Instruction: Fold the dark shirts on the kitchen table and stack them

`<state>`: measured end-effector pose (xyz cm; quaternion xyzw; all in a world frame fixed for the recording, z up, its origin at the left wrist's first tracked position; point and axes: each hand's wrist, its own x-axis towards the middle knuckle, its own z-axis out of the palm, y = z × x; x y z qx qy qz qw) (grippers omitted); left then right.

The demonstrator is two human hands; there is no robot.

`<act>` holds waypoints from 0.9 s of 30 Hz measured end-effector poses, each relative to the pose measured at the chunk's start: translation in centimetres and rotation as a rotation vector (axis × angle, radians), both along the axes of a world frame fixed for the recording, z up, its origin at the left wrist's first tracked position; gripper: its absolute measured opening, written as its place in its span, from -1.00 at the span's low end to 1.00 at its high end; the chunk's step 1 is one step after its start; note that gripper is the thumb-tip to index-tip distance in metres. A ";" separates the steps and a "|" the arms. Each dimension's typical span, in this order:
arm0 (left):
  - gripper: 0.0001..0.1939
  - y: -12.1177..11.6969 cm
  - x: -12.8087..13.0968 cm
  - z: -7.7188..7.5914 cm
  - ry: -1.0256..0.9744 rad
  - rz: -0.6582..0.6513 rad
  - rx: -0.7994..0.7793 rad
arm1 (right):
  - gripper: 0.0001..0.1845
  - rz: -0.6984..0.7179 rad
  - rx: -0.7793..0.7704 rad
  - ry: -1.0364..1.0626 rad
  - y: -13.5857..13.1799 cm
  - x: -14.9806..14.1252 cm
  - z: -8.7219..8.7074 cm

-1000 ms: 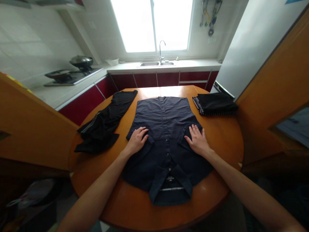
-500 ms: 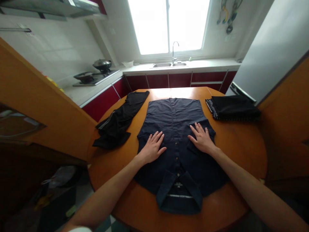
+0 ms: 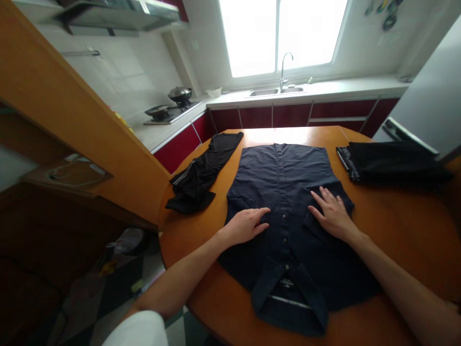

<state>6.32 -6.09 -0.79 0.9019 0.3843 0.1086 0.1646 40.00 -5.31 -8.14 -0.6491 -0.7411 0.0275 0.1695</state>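
A dark navy button-up shirt (image 3: pixel 266 178) lies front side up on the wooden table (image 3: pixel 389 216), its collar toward me and its hem at the far side. My left hand (image 3: pixel 248 225) is over the shirt's left part, fingers stretched toward the button line; whether it presses on the cloth I cannot tell. Spread flat on the right part of the shirt is my right hand (image 3: pixel 332 211), next to a folded bit of sleeve. Neither hand grips anything. The rest of the sleeves is hidden.
Crumpled black clothing (image 3: pixel 201 178) lies on the table's left side. A stack of folded dark clothes (image 3: pixel 392 163) sits at the right edge. Beyond the table are a sink (image 3: pixel 264 92), a stove with pans (image 3: pixel 173 114) and a fridge (image 3: pixel 421 96).
The view has turned left, so everything appears farther right. My left hand has shifted a little toward the button line, its fingers now closer together. My right hand stays flat on the shirt.
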 end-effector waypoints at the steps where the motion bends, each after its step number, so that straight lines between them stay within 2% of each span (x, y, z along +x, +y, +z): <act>1: -0.58 0.3 -0.1 0.0 -0.013 0.028 0.040 | -0.36 -0.002 0.009 0.014 0.0 0.0 0.0; 5: -0.54 2.2 -1.0 -1.2 0.019 0.288 0.205 | -0.41 -0.088 0.107 0.123 0.0 0.1 1.0; 8: -0.41 3.6 -2.1 -2.9 0.194 0.426 0.176 | -0.40 -0.190 0.229 0.242 0.2 1.3 2.0; 12: -0.34 4.6 -3.0 -4.3 0.307 0.456 0.159 | -0.38 -0.339 0.409 0.422 0.6 4.4 2.8; 14: -0.32 4.7 -3.0 -4.3 0.308 0.449 0.166 | -0.38 -0.410 0.499 0.469 0.6 5.6 3.1; 16: -0.31 4.6 -2.7 -4.0 0.304 0.437 0.169 | -0.39 -0.422 0.543 0.470 0.5 5.8 3.4; 19: -0.30 4.2 -2.0 -3.5 0.319 0.412 0.166 | -0.44 -0.254 0.466 0.425 -0.2 3.7 4.0; 23: -0.29 3.6 -1.4 -3.2 0.353 0.393 0.162 | -0.49 0.074 0.214 0.270 -1.5 -0.7 4.3; 27: -0.27 3.5 -1.4 -3.3 0.364 0.388 0.160 | -0.35 0.151 -0.038 0.045 -2.2 -2.7 3.3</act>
